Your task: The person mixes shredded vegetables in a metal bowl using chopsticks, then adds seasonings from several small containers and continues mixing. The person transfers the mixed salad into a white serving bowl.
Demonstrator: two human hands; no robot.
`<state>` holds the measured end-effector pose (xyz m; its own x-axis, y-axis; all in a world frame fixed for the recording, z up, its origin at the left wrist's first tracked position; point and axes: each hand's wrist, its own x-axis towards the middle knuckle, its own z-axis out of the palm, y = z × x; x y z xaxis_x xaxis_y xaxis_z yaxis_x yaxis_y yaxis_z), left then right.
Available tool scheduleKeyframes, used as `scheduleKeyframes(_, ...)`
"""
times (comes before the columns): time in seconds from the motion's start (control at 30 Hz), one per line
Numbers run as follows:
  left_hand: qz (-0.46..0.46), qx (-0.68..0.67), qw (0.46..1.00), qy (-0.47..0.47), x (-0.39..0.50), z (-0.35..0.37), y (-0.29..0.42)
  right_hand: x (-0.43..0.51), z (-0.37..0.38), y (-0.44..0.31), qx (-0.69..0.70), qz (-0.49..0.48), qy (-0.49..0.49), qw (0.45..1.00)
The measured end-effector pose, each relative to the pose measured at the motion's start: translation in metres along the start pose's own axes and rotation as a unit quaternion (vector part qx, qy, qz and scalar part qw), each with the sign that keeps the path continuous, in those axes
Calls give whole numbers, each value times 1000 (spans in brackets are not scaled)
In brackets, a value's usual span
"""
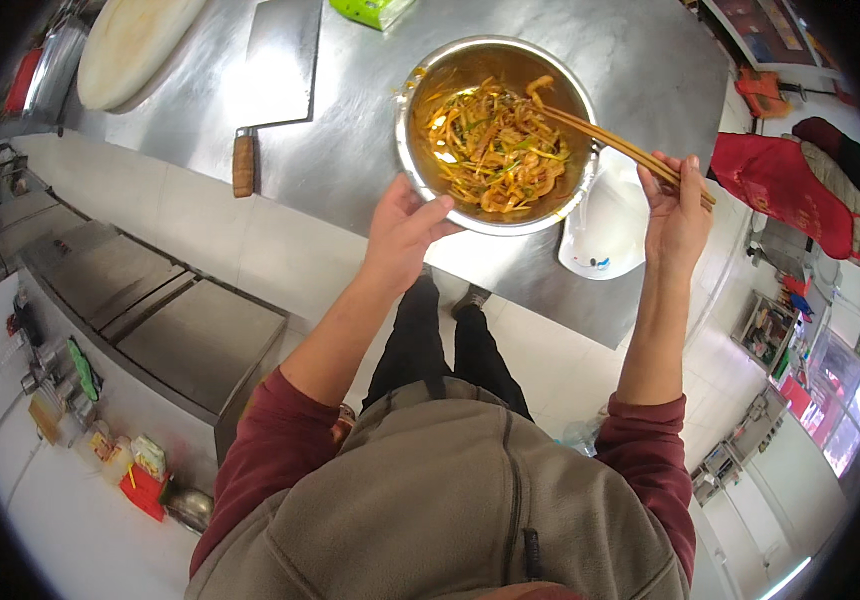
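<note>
A round stainless steel bowl (403, 124) stands on the metal worktop (355, 180). In it lies a mix of sauced food strips with green pieces (497, 146). My left hand (413, 229) grips the bowl's near left rim, thumb on top. My right hand (679, 199) holds a pair of wooden chopsticks (613, 142), whose tips reach into the food at the bowl's right side, by a curled piece. A white dish (606, 225) with a small coloured print lies right of the bowl, partly under its rim. Left of the bowl is a cleaver (280, 67) with a wooden handle.
A round, pale cutting board (126, 52) lies at the worktop's far left. A green packet (373, 9) is at the far edge. Red cloth or a mitt (790, 187) hangs or lies off to the right. A steel counter (197, 337) stands to the lower left.
</note>
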<state>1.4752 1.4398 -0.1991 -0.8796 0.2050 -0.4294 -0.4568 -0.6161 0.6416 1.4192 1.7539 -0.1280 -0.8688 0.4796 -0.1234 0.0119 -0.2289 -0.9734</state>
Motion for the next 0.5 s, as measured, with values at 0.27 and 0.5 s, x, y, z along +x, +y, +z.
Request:
scheduleKeyframes(0.27, 16, 0, 1000, 6, -1, 0, -5, -59, 56, 1, -190, -62, -224, 954)
scheduleKeyframes(0.5, 18, 11, 1000, 20, -1, -1, -9, -37, 60, 4, -156, -54, -88, 982)
